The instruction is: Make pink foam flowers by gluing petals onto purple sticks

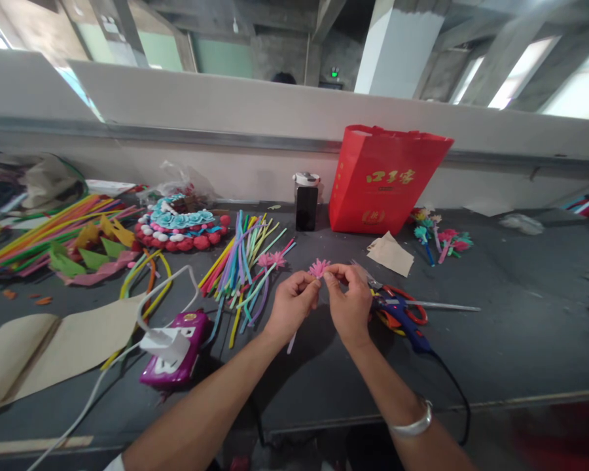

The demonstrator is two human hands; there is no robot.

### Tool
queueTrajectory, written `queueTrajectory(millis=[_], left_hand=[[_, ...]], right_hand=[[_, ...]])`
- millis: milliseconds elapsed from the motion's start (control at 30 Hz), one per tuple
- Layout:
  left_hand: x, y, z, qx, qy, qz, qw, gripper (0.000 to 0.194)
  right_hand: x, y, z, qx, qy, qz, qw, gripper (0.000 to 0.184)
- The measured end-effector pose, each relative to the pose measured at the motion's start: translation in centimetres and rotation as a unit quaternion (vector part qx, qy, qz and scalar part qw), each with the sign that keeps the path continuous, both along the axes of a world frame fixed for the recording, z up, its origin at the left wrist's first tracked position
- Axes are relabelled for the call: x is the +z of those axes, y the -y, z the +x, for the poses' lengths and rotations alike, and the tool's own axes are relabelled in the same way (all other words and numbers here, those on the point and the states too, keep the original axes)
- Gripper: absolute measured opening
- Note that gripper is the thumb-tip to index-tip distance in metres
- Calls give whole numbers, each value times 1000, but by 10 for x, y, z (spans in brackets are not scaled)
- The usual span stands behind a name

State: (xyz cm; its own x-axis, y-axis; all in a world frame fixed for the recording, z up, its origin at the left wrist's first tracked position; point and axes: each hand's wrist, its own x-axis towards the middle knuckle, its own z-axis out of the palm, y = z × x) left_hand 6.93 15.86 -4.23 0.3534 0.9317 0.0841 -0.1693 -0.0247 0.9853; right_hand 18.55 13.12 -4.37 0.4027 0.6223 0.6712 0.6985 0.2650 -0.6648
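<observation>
A small pink fringed flower point(319, 267) is held up over the dark table between my two hands. My left hand point(296, 302) is closed, thumb and fingers pinching the flower's base. From beneath it a pale lavender stem point(291, 343) sticks out downward. My right hand point(349, 304) pinches the flower's right side between thumb and fingertips. Just left of my hands lie more pink fringed flowers point(271, 260) beside a spread of coloured stems point(240, 261). Close to my right hand are a blue hot glue gun point(408, 325) and scissors with orange-red handles point(419, 313).
A red paper bag point(387, 180) and a bottle point(307, 178) with a black phone point(306, 208) stand at the back. Brown paper point(391, 254) and finished flowers point(451, 243) lie right. Leftward are a purple power strip point(194, 353), an open notebook point(88, 333) and flowered headbands point(181, 229).
</observation>
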Motion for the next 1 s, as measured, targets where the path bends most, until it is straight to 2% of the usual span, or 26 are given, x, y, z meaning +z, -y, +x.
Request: queueTrajectory(millis=[333, 500, 633, 733, 833, 933, 1000], left_hand=[[-3, -3, -1, 5, 8, 0, 1000, 26], [-5, -5, -1, 9, 31, -15, 999, 30], [-6, -6, -1, 26, 59, -26, 998, 29], [-5, -9, -2, 49, 81, -34, 995, 30], [-4, -13, -4, 74, 108, -48, 990, 32], [-3, -16, -5, 82, 130, -60, 986, 32], [-3, -17, -6, 83, 140, -65, 985, 32]], right_hand=[[-1, -1, -2, 1, -14, 1, 1000, 11], [-3, 1, -2, -22, -29, 11, 999, 26], [3, -1, 8, -38, -9, -3, 999, 26], [16, -12, 19, -33, 46, -53, 997, 28], [31, -31, 27, -28, 118, -141, 982, 30], [37, -54, 29, -26, 182, -254, 950, 39], [35, -68, 26, -26, 213, -323, 922, 36]])
